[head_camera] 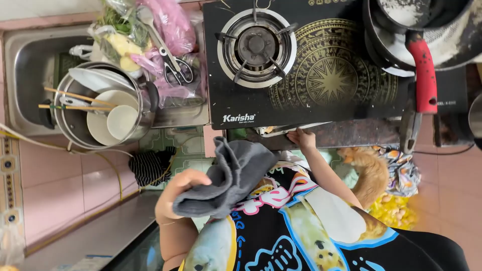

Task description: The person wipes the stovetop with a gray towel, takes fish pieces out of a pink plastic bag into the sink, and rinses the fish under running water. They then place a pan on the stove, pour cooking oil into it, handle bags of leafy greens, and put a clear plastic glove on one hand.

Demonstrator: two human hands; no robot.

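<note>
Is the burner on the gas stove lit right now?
No, the burner on the black gas stove shows bare metal supports and no flame, and no pot sits on it.

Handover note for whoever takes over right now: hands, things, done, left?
Left hand: holds a bunched grey cloth at chest height, clear of the counter.
Right hand: fingers at the front edge of the black gas stove; grip unclear.
Red-handled pan sits on the stove's right side.
Done: cloth is in hand.
Left: cloth has not yet touched the stove.
</note>
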